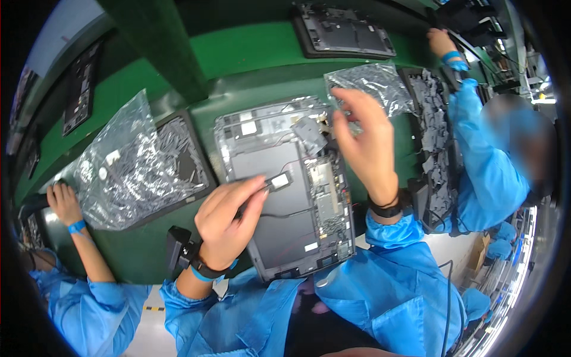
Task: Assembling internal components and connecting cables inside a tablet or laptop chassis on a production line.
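Observation:
An opened laptop chassis [267, 220] lies before me, with a flat dark battery area and a bare circuit board [324, 193] along its right side. My left hand [226, 217] is over its left part, thumb and forefinger pinching a small black part with a white label [279, 180]. A thin wire seems to run near that part. Over the chassis's upper right corner is my right hand [369, 140], thumb and fingers apart, with nothing visible between them. Close to its fingertips a crumpled greyish film piece [309, 137] lies on the chassis.
Left, a clear plastic bag [122, 184] of small dark parts lies on a black tray [205, 169]. Another bag [380, 83] and a tray of grey parts [433, 137] are at right. More laptop chassis [345, 33] stand beyond. Co-workers' hands [65, 205] are on both sides.

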`<state>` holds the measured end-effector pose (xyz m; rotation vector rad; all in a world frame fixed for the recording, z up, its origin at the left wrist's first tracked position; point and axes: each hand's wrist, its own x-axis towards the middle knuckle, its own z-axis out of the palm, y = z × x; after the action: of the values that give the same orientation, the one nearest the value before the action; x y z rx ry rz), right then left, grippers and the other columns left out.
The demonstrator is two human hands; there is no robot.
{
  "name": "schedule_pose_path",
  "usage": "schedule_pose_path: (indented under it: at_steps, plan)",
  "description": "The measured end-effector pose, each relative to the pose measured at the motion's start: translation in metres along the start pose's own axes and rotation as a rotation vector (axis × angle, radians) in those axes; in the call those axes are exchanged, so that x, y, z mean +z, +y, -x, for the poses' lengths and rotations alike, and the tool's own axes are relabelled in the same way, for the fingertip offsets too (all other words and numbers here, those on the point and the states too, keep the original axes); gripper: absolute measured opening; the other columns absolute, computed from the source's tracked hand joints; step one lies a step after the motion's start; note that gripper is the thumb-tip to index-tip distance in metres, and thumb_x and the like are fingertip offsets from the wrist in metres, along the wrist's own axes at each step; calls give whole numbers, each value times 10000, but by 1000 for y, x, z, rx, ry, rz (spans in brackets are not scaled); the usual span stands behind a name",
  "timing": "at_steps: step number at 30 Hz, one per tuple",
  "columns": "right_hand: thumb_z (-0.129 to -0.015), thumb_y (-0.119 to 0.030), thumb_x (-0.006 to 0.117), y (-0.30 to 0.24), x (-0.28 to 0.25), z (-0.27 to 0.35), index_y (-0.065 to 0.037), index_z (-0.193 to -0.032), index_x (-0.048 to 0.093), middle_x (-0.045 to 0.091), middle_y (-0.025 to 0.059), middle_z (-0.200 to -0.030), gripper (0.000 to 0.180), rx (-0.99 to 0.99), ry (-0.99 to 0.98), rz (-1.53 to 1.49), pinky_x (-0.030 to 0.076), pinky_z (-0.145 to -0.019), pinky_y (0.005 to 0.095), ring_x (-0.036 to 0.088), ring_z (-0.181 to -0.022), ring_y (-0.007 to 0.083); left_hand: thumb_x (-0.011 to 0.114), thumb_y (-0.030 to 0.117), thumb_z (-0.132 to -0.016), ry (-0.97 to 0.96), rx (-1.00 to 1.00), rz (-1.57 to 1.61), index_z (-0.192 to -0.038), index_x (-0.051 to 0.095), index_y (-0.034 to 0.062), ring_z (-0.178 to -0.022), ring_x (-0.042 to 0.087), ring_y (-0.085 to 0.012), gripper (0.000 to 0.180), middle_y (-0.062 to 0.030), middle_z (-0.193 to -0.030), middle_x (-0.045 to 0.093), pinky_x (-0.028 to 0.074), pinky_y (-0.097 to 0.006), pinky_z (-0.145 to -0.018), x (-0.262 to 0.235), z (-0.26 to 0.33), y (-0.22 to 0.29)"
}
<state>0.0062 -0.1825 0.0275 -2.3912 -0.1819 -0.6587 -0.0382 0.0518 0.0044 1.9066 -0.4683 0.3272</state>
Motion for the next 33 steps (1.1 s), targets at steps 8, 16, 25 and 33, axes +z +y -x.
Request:
schedule_pose_path:
  at_steps: [8, 16, 25, 33]
  plan:
    - [-771, -18, 695, -55, -6, 16, -27, -915, 682, 657, 100, -820, 145, -87, -267, -432, 509, -619, 339, 634, -724, 251, 722, -72, -770, 13, -40, 82, -1160, 652, 9, -764, 697, -162, 405, -115, -872, 720, 545, -260, -694, 3, -10, 13]
    - [-840, -58, 688, -50, -8, 28, -21, -920, 685, 644, 66, -784, 89, 114, -319, -728, 469, -562, 267, 619, -646, 141, 673, -86, -822, -97, -276, 496, -1306, 530, 5, -795, 670, -112, 512, -86, -866, 709, 549, -247, -739, 1, -15, 36]
    - [-768, -2, 734, -39, -26, 10, -20, -888, 701, 664, 71, -804, 126, -155, -348, -452, 494, -607, 284, 630, -714, 180, 700, -82, -785, -141, 63, 19, -1318, 536, 27, -729, 673, -138, 568, -76, -824, 696, 548, -272, -689, 6, -33, 36]
    - [-712, -20, 760, -23, -31, 1, -36, -829, 679, 656, 89, -809, 143, -439, -184, -213, 507, -619, 338, 611, -701, 275, 706, -62, -767, -250, 300, -115, -1283, 577, 39, -726, 669, -232, 542, -103, -838, 687, 540, -329, -668, 13, -59, 32]
